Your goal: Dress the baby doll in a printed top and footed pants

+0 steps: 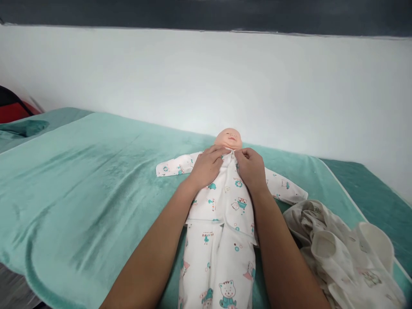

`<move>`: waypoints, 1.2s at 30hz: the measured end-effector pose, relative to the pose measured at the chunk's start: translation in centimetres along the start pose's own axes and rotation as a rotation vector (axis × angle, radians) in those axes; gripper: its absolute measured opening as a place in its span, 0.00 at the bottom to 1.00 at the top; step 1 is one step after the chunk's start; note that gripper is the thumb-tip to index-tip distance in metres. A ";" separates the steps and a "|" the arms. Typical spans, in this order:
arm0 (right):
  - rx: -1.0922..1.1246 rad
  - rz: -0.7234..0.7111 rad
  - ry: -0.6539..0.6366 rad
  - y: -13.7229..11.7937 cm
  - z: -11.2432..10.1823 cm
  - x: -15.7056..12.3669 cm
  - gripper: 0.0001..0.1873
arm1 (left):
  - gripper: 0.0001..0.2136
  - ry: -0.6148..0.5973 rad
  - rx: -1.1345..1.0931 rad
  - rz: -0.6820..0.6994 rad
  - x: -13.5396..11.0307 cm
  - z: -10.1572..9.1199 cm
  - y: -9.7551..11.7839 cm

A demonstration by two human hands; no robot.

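A baby doll (228, 138) lies on its back on a teal blanket (83, 184). It wears a white printed top (225, 197) and matching trousers (219, 262). My left hand (207, 166) and my right hand (250, 168) both rest on the doll's upper chest. Their fingers are curled and pinch the top's collar edges just below the chin. The fingertips meet at the neckline, and what lies under them is hidden.
A crumpled pile of pale baby clothes (344, 253) lies to the right of the doll. A white wall (206, 81) runs behind the bed. A red and black object (13, 109) sits at the far left edge.
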State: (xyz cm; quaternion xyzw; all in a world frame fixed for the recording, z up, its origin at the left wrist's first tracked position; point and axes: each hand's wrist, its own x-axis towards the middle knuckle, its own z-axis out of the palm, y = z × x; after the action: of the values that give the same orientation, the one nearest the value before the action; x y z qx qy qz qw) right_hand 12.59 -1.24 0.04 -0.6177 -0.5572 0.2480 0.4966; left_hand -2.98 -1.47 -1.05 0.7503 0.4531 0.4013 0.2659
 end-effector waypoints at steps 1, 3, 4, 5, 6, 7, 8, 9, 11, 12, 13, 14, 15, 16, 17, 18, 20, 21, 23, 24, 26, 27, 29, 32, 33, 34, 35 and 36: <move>0.039 0.018 0.015 0.1 -0.1 -0.1 0.09 | 0.20 0.020 -0.026 0.006 -0.3 0.0 0.2; 0.110 0.037 0.042 0.3 -0.3 -0.5 0.09 | 0.16 0.051 -0.076 0.018 -1.1 -0.1 0.8; 0.142 0.037 0.059 0.4 -0.3 -0.9 0.09 | 0.13 0.058 -0.094 0.021 -1.5 -0.2 1.0; 0.167 0.032 0.079 0.6 -0.4 -1.3 0.08 | 0.12 0.057 -0.108 0.021 -1.9 -0.3 1.2; 0.191 0.021 0.099 0.7 -0.5 -1.7 0.08 | 0.10 0.050 -0.117 0.019 -2.2 -0.4 1.4; 0.212 0.002 0.111 0.9 -0.6 -2.3 0.09 | 0.09 0.043 -0.126 0.018 -2.5 -0.5 1.5; 0.229 -0.021 0.114 1.0 -0.7 -2.8 0.12 | 0.08 0.034 -0.137 0.020 -2.6 -0.6 1.6; 0.243 -0.047 0.106 1.1 -0.8 -3.3 0.16 | 0.08 0.023 -0.149 0.025 -2.7 -0.7 1.5; 0.247 -0.093 0.055 1.1 -1.1 -4.3 0.22 | 0.07 -0.002 -0.171 0.041 -2.7 -0.9 1.4; 0.231 -0.115 0.026 1.0 -1.2 -4.8 0.22 | 0.07 -0.013 -0.181 0.052 -2.7 -1.0 1.3; 0.203 -0.136 0.001 0.9 -1.4 -5.1 0.20 | 0.07 -0.023 -0.191 0.062 -2.6 -1.0 1.3; 0.172 -0.156 -0.024 0.8 -1.5 -5.3 0.18 | 0.07 -0.031 -0.199 0.070 -2.6 -1.1 1.2; 0.142 -0.176 -0.047 0.8 -1.7 -5.4 0.17 | 0.07 -0.039 -0.207 0.074 -2.6 -1.2 1.2; 0.116 -0.193 -0.070 0.7 -1.8 -5.4 0.16 | 0.07 -0.045 -0.215 0.075 -2.6 -1.2 1.3; 0.098 -0.206 -0.091 0.8 -1.8 -5.3 0.15 | 0.07 -0.053 -0.221 0.072 -2.6 -1.3 1.3; 0.090 -0.210 -0.110 0.8 -1.9 -5.2 0.15 | 0.07 -0.060 -0.225 0.067 -2.7 -1.3 1.4; 0.093 -0.212 -0.122 1.1 -1.8 -4.9 0.12 | 0.06 -0.071 -0.227 0.060 -2.7 -1.4 1.5; 0.100 -0.217 -0.117 1.3 -1.8 -4.7 0.10 | 0.06 -0.075 -0.226 0.058 -2.7 -1.4 1.5; 0.123 -0.237 -0.098 1.5 -1.7 -4.6 0.06 | 0.04 -0.079 -0.218 0.055 -2.8 -1.4 1.4; 0.135 -0.250 -0.088 1.6 -1.7 -4.6 0.05 | 0.03 -0.080 -0.214 0.057 -2.8 -1.4 1.3; 0.160 -0.284 -0.075 1.6 -1.7 -4.7 0.03 | 0.03 -0.081 -0.206 0.067 -2.8 -1.4 1.2; 0.175 -0.299 -0.079 1.5 -1.7 -4.8 0.02 | 0.02 -0.078 -0.201 0.074 -2.8 -1.4 1.2; 0.222 -0.306 -0.108 1.5 -1.7 -4.9 0.03 | 0.02 -0.070 -0.180 0.085 -2.8 -1.3 1.2; 0.305 -0.261 -0.151 1.5 -1.7 -5.0 0.03 | 0.02 -0.050 -0.125 0.088 -2.9 -1.1 1.4; 0.321 -0.244 -0.153 1.5 -1.6 -5.0 0.03 | 0.02 -0.046 -0.106 0.088 -2.9 -1.1 1.5; 0.333 -0.232 -0.153 1.5 -1.6 -4.9 0.03 | 0.03 -0.045 -0.093 0.090 -3.0 -1.1 1.6; 0.347 -0.220 -0.156 1.6 -1.6 -4.9 0.03 | 0.03 -0.045 -0.087 0.094 -3.0 -1.1 1.6; 0.365 -0.206 -0.164 1.6 -1.6 -4.9 0.04 | 0.03 -0.049 -0.090 0.100 -3.0 -1.2 1.6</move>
State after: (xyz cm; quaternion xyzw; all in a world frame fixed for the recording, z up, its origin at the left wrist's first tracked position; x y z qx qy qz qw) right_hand 13.40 -6.17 -2.02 -0.4352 -0.6018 0.3422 0.5757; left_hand -4.01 -4.82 -0.29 0.7690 0.3898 0.4154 0.2901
